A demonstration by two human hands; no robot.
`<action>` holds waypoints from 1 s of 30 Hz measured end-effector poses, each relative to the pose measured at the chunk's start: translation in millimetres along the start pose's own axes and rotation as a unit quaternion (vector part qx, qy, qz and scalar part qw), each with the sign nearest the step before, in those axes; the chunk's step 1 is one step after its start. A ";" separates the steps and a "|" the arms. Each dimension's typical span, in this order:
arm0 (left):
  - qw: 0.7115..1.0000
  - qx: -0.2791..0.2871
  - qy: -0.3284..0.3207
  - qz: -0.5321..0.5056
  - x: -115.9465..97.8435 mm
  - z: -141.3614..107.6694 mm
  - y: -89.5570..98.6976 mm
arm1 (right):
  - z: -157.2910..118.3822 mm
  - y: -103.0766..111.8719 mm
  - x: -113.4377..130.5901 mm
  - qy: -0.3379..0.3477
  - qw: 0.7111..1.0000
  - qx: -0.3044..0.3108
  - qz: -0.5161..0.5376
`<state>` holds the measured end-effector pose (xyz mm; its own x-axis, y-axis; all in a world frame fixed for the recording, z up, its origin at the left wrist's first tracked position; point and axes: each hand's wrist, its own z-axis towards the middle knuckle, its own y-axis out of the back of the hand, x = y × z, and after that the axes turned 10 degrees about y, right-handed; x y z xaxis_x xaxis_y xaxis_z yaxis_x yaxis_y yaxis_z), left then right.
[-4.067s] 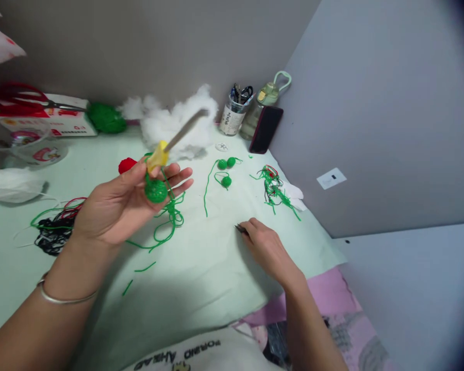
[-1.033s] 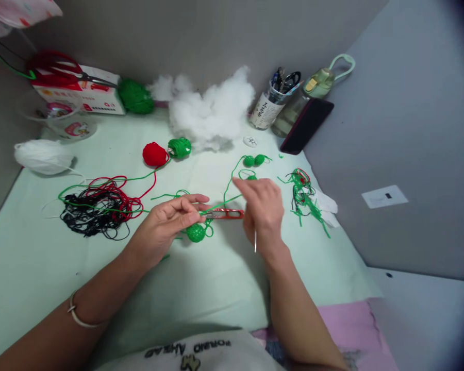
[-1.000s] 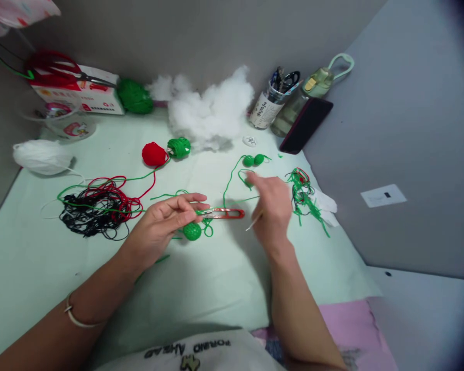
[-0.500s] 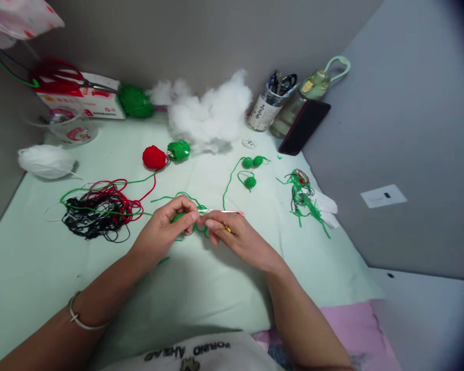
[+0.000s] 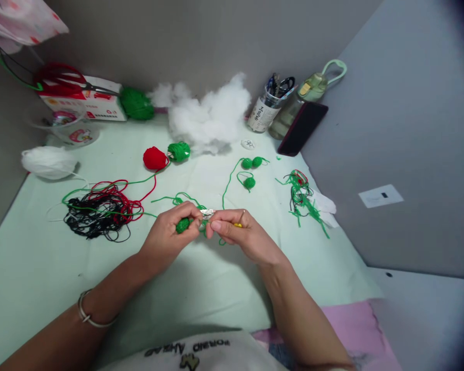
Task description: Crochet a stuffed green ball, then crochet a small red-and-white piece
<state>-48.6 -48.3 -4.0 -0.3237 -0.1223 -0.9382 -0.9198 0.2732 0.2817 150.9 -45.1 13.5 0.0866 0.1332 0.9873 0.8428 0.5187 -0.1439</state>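
My left hand (image 5: 172,226) is closed around a small green crocheted piece (image 5: 182,225), which shows between thumb and fingers. My right hand (image 5: 237,226) pinches a slim tool with a yellow part, which looks like a crochet hook (image 5: 237,225); most of it is hidden by the fingers. Between the two hands, at the fingertips, is a small shiny silvery piece (image 5: 208,213) whose kind I cannot make out. Loose green yarn (image 5: 183,197) lies behind and below the hands. Farther off rest small green crocheted balls (image 5: 249,183) with yarn tails.
Tangled black yarn (image 5: 95,216) and red yarn (image 5: 133,203) lie at left, near a white yarn ball (image 5: 50,162). A red ball (image 5: 154,158), green yarn (image 5: 179,151) and white stuffing (image 5: 209,116) are behind. At right are yarn scraps (image 5: 303,193), a phone (image 5: 303,129) and a pen cup (image 5: 265,113).
The long shiny strip that lay across my right fingers is now a short silvery piece between the hands. My right hand has turned and shifted slightly right; more of the green piece shows.
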 end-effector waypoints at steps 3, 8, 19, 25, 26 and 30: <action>0.980 0.087 0.113 -0.139 3.2 1.5 -1.5 | -2.8 4.7 5.2 0.009 1.000 -0.015 0.013; 0.886 0.137 0.192 -0.398 5.6 -0.6 -6.6 | -6.9 12.6 12.1 0.031 0.997 -0.075 -0.005; 0.849 0.251 0.176 -0.430 5.3 -8.7 -16.4 | -4.1 14.2 8.3 0.044 0.992 -0.104 0.054; 0.882 0.279 0.164 -0.342 11.3 -15.6 -37.3 | -5.8 2.3 7.0 0.016 0.997 -0.016 0.069; 0.888 0.272 0.174 -0.329 11.2 -16.1 -38.0 | -5.8 1.7 6.9 0.011 0.997 -0.010 0.075; 0.873 0.250 0.187 -0.374 6.9 -16.1 -31.6 | -5.2 7.2 7.5 0.047 0.993 -0.071 0.080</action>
<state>-25.4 -73.1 -16.2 0.1913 -0.7222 -0.6647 -0.7232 0.3541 -0.5929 160.5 -44.7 20.2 0.2690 0.1209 0.9555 0.8798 0.3729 -0.2949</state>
